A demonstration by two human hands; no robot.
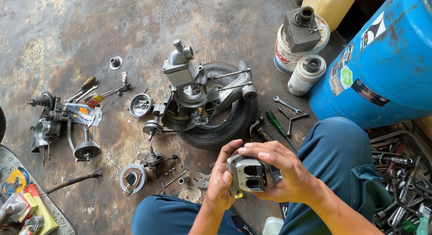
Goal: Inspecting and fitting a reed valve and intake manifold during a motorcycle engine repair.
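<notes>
Blue drum [387, 68] and tool tray [405, 181] cut off at right edge

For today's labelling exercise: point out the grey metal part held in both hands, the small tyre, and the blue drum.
grey metal part [248, 174]: head view, on its ribbed front face.
small tyre [225, 129]: head view, on the black tread.
blue drum [396, 59]: head view, on its painted side.

Both hands grip one grey metal housing [247, 174] with two rectangular ports. Left hand [220, 181] clasps its near-left edge, thumb laid on the face; right hand [283, 169] wraps the far side, fingers [256, 150] over the top. Beyond the fingers, an engine casing [193, 88] lies across a black tyre [225, 127] on the floor [67, 28]. Right of the fingers, a green-handled screwdriver [275, 123] and a spanner [287, 105] lie loose.
</notes>
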